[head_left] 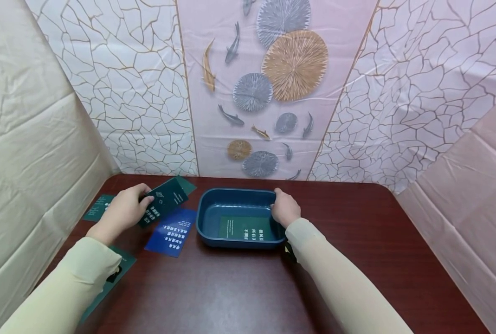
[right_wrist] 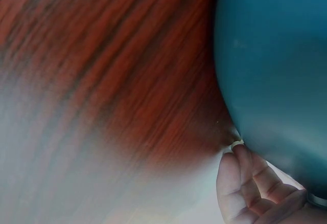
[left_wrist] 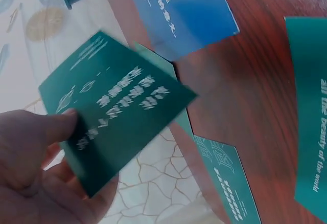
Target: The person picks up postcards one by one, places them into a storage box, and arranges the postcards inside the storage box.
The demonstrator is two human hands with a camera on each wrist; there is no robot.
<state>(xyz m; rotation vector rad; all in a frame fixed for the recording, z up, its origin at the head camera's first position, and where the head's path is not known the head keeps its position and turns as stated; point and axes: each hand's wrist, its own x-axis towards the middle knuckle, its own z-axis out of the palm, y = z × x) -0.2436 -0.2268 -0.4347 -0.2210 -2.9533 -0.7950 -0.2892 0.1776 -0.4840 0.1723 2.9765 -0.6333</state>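
My left hand pinches a dark green card between thumb and fingers, tilted above the table. White lettering and small drawings of planets show on that card in the left wrist view. To its right stands a blue rectangular basin, with a green card with white lettering lying inside. My right hand grips the basin's right rim, the thumb at the top edge. In the right wrist view the fingers lie against the basin's outer wall.
A blue card lies between my left hand and the basin. Other green cards lie around: one at the left edge, one partly under my left forearm, another behind the held card. Patterned cloth hangs behind the brown table.
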